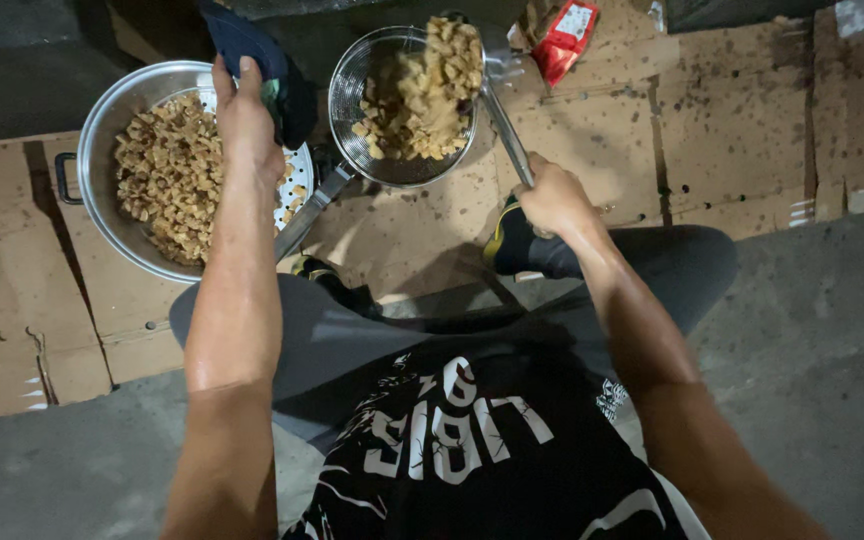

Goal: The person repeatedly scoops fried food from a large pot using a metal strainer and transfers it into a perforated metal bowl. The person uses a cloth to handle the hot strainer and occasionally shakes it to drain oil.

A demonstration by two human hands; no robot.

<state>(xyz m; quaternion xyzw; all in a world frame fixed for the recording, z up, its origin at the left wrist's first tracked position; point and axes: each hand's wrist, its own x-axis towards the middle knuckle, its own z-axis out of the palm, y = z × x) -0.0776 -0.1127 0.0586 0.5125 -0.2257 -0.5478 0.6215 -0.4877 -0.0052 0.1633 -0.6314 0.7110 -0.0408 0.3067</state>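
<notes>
Wire-mesh strainer [402, 150] of knobbly golden pieces [430, 85], handle in right hand [552, 200].

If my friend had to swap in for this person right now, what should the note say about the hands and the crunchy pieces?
Left hand: fingers closed on a dark cloth over the rim of the big metal pot.
Right hand: gripping the long metal handle of a scoop tilted above the wire strainer.
Where things are: golden fried pieces fill the pot on a perforated tray; another heap sits in the strainer and scoop. The strainer's own handle rests toward the pot. Cardboard covers the ground.
Done: the pot already holds many pieces.
Left: the heap at the strainer is not in the pot.
</notes>
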